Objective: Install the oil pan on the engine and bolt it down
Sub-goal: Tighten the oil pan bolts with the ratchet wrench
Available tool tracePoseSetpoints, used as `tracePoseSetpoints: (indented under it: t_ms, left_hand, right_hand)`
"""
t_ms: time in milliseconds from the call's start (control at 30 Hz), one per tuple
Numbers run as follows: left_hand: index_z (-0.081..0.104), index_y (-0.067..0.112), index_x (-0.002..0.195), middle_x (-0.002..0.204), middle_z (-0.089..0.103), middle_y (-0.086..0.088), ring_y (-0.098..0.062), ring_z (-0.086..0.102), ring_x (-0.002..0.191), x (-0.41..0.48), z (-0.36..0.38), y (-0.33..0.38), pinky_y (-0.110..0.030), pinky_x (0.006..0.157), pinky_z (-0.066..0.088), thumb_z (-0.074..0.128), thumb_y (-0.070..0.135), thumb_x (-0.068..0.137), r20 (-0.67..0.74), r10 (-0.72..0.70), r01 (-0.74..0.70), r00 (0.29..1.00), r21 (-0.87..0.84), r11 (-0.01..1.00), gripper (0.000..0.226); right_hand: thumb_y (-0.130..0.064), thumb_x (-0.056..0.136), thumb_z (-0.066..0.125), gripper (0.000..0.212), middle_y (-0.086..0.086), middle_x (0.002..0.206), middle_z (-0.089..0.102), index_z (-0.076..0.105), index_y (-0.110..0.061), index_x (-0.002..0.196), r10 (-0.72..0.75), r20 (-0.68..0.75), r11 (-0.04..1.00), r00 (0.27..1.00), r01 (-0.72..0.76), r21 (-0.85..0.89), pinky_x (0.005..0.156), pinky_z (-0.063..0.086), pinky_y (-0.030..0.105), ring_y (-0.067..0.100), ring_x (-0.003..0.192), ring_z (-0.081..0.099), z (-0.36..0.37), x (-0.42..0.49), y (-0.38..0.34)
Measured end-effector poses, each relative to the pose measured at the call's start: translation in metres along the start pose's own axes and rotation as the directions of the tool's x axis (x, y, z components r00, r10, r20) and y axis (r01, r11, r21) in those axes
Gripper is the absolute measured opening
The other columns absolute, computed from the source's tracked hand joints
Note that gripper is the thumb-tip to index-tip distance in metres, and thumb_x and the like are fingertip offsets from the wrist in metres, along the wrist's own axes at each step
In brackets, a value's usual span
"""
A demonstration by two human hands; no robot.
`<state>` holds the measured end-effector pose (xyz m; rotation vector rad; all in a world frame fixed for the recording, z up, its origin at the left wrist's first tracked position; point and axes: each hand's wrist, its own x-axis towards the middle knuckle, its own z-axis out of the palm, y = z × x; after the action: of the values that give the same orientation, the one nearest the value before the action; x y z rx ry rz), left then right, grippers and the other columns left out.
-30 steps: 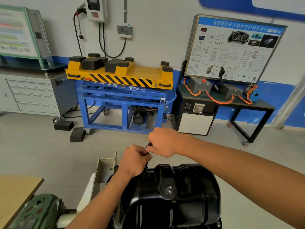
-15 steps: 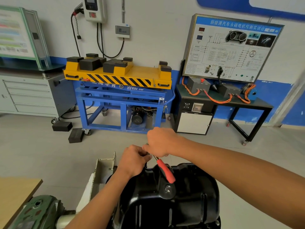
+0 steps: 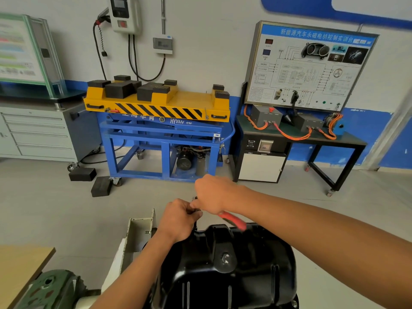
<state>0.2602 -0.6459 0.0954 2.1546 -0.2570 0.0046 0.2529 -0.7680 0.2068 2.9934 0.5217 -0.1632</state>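
Observation:
A glossy black oil pan (image 3: 236,266) fills the bottom middle, bottom side up, with a drain plug on its hump. At its far left rim my left hand (image 3: 178,217) curls its fingers round a thin dark shaft, likely a socket extension, standing on the flange. My right hand (image 3: 211,194) grips a ratchet with a red handle (image 3: 233,220) just above the left hand; the red grip sticks out to the right over the pan's far edge. The bolt itself is hidden under the hands.
A cream metal stand bracket (image 3: 139,233) rises left of the pan, with a green housing (image 3: 51,288) and a wooden tabletop corner (image 3: 20,264) at bottom left. Across the floor stand a blue and yellow lift cart (image 3: 160,121), two black blocks (image 3: 89,179), a grey drawer cabinet (image 3: 38,134) and a training board bench (image 3: 305,121).
The red ratchet handle, hidden a second ago, swung into view pointing at me, then round to the right. Both hands stayed at the pan's far left rim.

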Motion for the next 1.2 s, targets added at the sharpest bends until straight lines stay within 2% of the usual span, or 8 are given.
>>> tracePoseSetpoints:
  t_ms: [233,367,533,700,867,1000,1100,1200]
  left_hand:
    - [0.058,0.001,0.055,0.046,0.036,0.006,-0.011,0.027,0.047,0.003,0.002,-0.002,-0.017,0.046,0.028,0.075,0.017,0.089,0.032,0.029,-0.029,0.999,-0.001,1.0,0.041]
    - [0.06,0.003,0.056,0.044,0.034,0.008,-0.011,0.027,0.046,0.003,0.002,-0.002,-0.017,0.046,0.028,0.074,0.017,0.089,0.05,0.034,-0.034,0.998,-0.002,0.999,0.039]
    - [0.059,0.008,0.053,0.044,0.037,0.009,-0.009,0.03,0.045,0.003,0.001,-0.001,-0.016,0.047,0.029,0.074,0.016,0.09,0.071,0.039,-0.039,0.997,0.003,0.999,0.04]
    - [0.052,0.019,0.045,0.044,0.041,0.012,-0.007,0.033,0.045,0.003,0.001,-0.001,-0.015,0.048,0.031,0.074,0.015,0.09,0.08,0.029,-0.028,0.996,-0.014,0.999,0.05]
    - [0.062,0.0,0.059,0.064,0.061,-0.018,-0.015,0.042,0.057,0.001,0.0,0.0,-0.026,0.058,0.04,0.073,0.016,0.09,0.093,0.018,-0.013,0.996,-0.06,0.998,0.036]
    - [0.069,0.0,0.065,0.072,0.069,-0.019,-0.014,0.046,0.059,0.001,0.001,0.0,-0.029,0.063,0.044,0.073,0.013,0.09,0.089,0.026,-0.019,0.996,-0.072,0.997,0.029]
    - [0.071,-0.001,0.069,0.078,0.072,-0.018,-0.015,0.052,0.063,0.002,0.002,0.0,-0.034,0.07,0.051,0.073,0.013,0.09,0.09,0.039,-0.033,0.995,-0.071,0.997,0.025]
    - [0.071,-0.004,0.072,0.081,0.072,-0.02,-0.015,0.053,0.066,0.001,0.002,0.0,-0.039,0.075,0.053,0.073,0.014,0.09,0.087,0.038,-0.032,0.995,-0.071,0.997,0.026]
  right_hand:
    - [-0.037,0.094,0.063,0.047,0.003,0.048,0.052,0.051,-0.013,0.055,-0.019,0.048,1.0,0.999,0.018,0.008,0.045,0.039,0.027,0.029,0.053,0.066,-0.001,0.001,0.005]
    - [-0.037,0.094,0.064,0.047,0.008,0.059,0.058,0.051,-0.011,0.058,-0.043,0.081,0.998,0.996,0.046,-0.034,0.045,0.034,0.028,0.026,0.054,0.06,-0.001,0.003,0.007]
    - [-0.028,0.094,0.066,0.045,0.005,0.058,0.046,0.046,-0.011,0.058,-0.088,0.101,0.993,0.991,0.096,-0.073,0.046,0.033,0.029,0.021,0.05,0.044,-0.006,0.002,0.009]
    - [-0.025,0.095,0.065,0.028,0.009,0.069,0.057,0.064,-0.001,0.081,-0.147,0.153,0.982,0.977,0.163,-0.1,0.054,0.039,0.032,0.029,0.069,0.057,-0.009,0.004,0.013]
    - [-0.02,0.095,0.064,0.017,0.011,0.078,0.062,0.066,-0.004,0.093,-0.242,0.154,0.957,0.958,0.262,-0.125,0.055,0.038,0.033,0.027,0.069,0.056,-0.011,0.006,0.019]
    - [-0.016,0.096,0.061,0.013,0.006,0.078,0.058,0.065,-0.006,0.103,-0.309,0.143,0.926,0.94,0.332,-0.179,0.06,0.043,0.036,0.029,0.078,0.057,-0.012,0.005,0.022]
    - [-0.004,0.092,0.058,0.005,0.016,0.088,0.055,0.057,-0.005,0.087,-0.304,0.165,0.904,0.938,0.339,-0.259,0.052,0.034,0.035,0.023,0.057,0.044,-0.01,0.004,0.02]
    - [-0.003,0.091,0.058,0.028,0.007,0.074,0.042,0.042,-0.012,0.07,-0.301,0.16,0.892,0.94,0.337,-0.303,0.047,0.025,0.032,0.022,0.054,0.04,-0.01,0.005,0.018]
